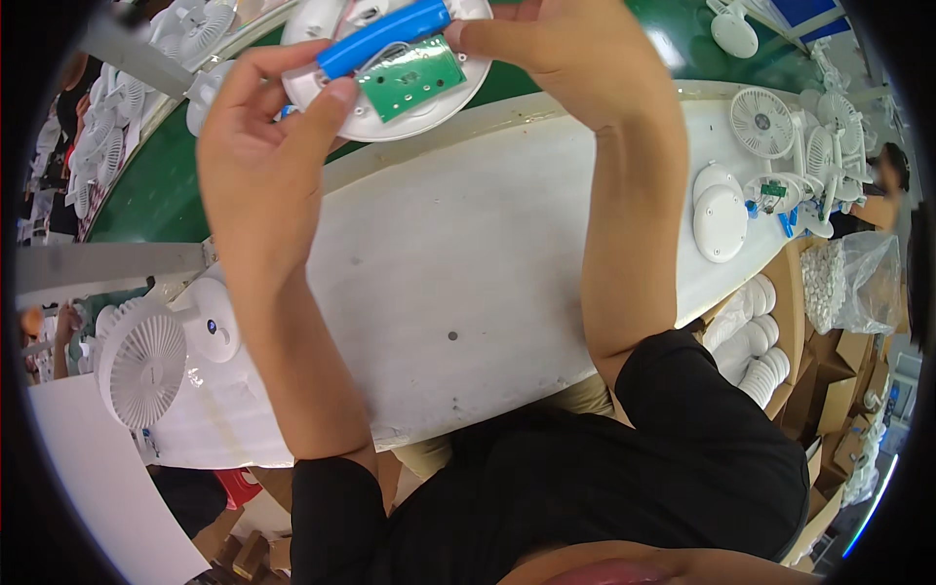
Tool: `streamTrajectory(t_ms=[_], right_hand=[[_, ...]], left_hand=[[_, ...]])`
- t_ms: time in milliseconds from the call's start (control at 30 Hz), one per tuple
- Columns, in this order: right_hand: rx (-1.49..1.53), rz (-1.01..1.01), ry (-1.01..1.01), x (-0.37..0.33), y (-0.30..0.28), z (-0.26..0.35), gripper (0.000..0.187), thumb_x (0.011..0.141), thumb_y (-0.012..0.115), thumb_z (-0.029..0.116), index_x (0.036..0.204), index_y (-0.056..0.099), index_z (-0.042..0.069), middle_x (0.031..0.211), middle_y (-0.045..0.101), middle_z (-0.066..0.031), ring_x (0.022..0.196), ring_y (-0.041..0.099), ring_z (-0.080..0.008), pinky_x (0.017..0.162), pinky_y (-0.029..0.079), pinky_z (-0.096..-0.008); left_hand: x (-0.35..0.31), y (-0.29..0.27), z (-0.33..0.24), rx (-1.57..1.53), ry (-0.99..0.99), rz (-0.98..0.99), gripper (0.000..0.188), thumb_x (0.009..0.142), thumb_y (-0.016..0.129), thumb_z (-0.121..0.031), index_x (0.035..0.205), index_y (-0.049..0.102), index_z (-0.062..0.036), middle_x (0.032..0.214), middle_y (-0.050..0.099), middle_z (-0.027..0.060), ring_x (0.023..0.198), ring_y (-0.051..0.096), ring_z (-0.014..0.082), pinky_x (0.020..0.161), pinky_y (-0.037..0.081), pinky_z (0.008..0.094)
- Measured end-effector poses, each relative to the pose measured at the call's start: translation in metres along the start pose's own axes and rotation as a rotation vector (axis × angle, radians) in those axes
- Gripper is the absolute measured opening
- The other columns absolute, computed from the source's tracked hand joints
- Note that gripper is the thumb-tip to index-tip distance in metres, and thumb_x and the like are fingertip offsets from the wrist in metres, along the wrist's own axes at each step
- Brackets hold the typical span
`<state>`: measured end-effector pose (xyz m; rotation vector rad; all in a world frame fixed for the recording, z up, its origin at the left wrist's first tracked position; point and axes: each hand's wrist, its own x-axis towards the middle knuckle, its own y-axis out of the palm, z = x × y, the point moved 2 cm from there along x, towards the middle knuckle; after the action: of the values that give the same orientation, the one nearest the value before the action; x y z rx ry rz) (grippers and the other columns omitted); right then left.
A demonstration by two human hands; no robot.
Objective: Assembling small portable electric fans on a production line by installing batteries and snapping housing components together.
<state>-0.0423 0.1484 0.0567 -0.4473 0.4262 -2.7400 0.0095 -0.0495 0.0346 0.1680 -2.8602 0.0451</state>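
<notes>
Both my hands hold up a round white fan base [429, 123] at the top of the view, beyond the far edge of the white table. On its inner side lie a blue cylindrical battery [385, 37] and a green circuit board [414, 80], with a thin pale wire between them. My left hand [268, 132] is closed on the left rim, its thumb by the board's corner and its index finger near the battery's end. My right hand [546, 44] grips the right side, thumb at the battery's other end. Its remaining fingers are partly hidden.
A white table [468, 253] lies under my arms, with a green conveyor [146, 200] beyond it. A white desk fan [146, 366] stands at left. At right are white round covers [721, 224], several fans [763, 122], and a cardboard box [790, 292] of white parts.
</notes>
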Motion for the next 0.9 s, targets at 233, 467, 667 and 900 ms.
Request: streamTrajectory(t_ms=[233,467,667,900], right_hand=[[-0.151,0.051,0.051,-0.039,-0.009,0.055,0.031,0.077,0.056,-0.014,0.106,0.064,-0.003,0.095,0.063,-0.01,0.072,0.057,-0.011,0.06,0.045,-0.017],[-0.231,-0.036,-0.076,-0.057,-0.001,0.07,0.019,0.077,0.061,-0.01,0.094,0.068,-0.005,0.093,0.063,-0.0128,0.07,0.058,-0.0134,0.06,0.046,-0.0188],[-0.235,-0.167,-0.204,-0.053,0.003,0.068,0.008,0.079,0.065,0.0,0.079,0.069,-0.006,0.09,0.063,-0.0144,0.067,0.058,-0.018,0.059,0.045,-0.0245],[-0.416,-0.067,0.059,-0.049,0.01,0.074,0.021,0.089,0.062,0.011,0.074,0.067,-0.003,0.078,0.056,-0.0086,0.065,0.048,-0.0197,0.06,0.041,-0.0282]], left_hand=[[-0.021,-0.015,-0.036,-0.005,0.051,0.21,0.034,0.091,0.059,0.003,0.124,0.05,0.0025,0.115,0.062,0.0196,0.088,0.063,0.0171,0.08,0.052,0.0219],[-0.037,-0.022,-0.048,-0.031,-0.068,0.128,0.03,0.093,0.058,-0.002,0.121,0.05,0.0033,0.112,0.063,0.0193,0.09,0.065,0.0183,0.079,0.051,0.0202],[-0.038,-0.011,-0.046,-0.032,-0.132,0.056,0.029,0.094,0.059,-0.005,0.12,0.051,0.0035,0.106,0.066,0.0178,0.088,0.066,0.0176,0.076,0.052,0.0195],[-0.034,-0.014,-0.04,0.051,-0.201,0.037,0.029,0.093,0.061,-0.006,0.12,0.052,0.0023,0.103,0.067,0.0158,0.084,0.067,0.0162,0.074,0.053,0.0201]])
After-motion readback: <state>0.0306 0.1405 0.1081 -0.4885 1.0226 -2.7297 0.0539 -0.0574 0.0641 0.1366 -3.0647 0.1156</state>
